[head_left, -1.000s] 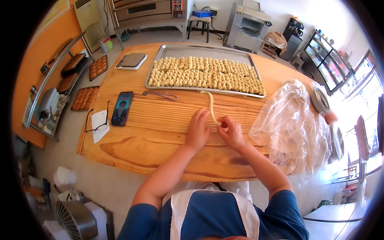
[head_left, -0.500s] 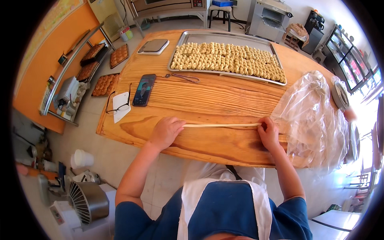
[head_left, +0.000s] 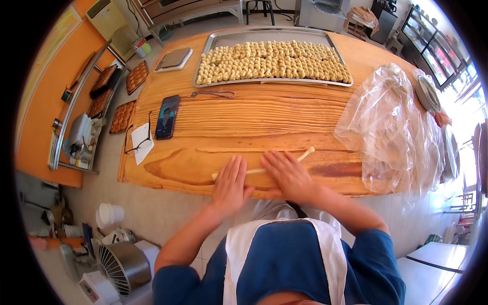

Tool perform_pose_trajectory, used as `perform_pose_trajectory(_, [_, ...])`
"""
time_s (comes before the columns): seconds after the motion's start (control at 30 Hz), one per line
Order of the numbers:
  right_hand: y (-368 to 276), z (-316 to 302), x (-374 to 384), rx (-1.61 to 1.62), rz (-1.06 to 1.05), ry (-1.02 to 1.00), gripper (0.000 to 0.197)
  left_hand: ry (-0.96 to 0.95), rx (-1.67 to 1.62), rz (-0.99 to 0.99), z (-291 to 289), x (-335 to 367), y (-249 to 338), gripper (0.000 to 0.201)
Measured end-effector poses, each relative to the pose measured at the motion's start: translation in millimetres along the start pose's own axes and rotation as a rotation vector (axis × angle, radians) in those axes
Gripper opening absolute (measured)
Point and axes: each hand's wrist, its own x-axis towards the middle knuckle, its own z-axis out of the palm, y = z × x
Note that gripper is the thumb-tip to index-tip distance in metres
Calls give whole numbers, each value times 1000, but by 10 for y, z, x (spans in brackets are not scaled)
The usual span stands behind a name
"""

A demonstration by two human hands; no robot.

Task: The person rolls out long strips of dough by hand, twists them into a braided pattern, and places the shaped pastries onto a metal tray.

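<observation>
Head: tray (head_left: 274, 35) holds dough twists (head_left: 272, 65).

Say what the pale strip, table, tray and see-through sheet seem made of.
Strip: probably dough, matte and cream-coloured. Table: wood, perhaps varnished; grain, slight sheen. Tray: likely bare metal, grey with dull shine. Sheet: apparently thin plastic, clear, crinkled and glinting.

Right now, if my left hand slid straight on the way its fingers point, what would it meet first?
Probably the metal tray, at its near rim, below the twisted dough pieces; your left hand points across the table toward it, though depth is unclear.
</observation>
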Motion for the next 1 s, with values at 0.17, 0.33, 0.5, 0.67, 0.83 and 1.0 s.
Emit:
perform_pose_trajectory(0.17, [45, -136, -305, 30, -4, -130, 82, -106, 12, -81, -59, -308, 0, 77])
perform_pose_trajectory(0.33, [887, -90, 380, -175, 436, 59, 73, 46, 303, -354, 25, 635, -584, 82])
perform_pose_trajectory(0.5, [1296, -112, 720, -255, 606, 209, 72, 83, 234, -333, 17, 821, -992, 83])
perform_pose_trajectory(0.67, [611, -194, -411, -157, 275, 20, 84, -87, 102, -127, -117, -148, -486, 94])
perform_pose_trajectory(0.83, [378, -368, -696, -77, 272, -124, 94, -148, 99, -218, -217, -331, -336, 95])
perform_pose_trajectory(1.0, [1055, -229, 150, -165, 471, 23, 83, 91, 255, -361, -27, 488, -960, 84])
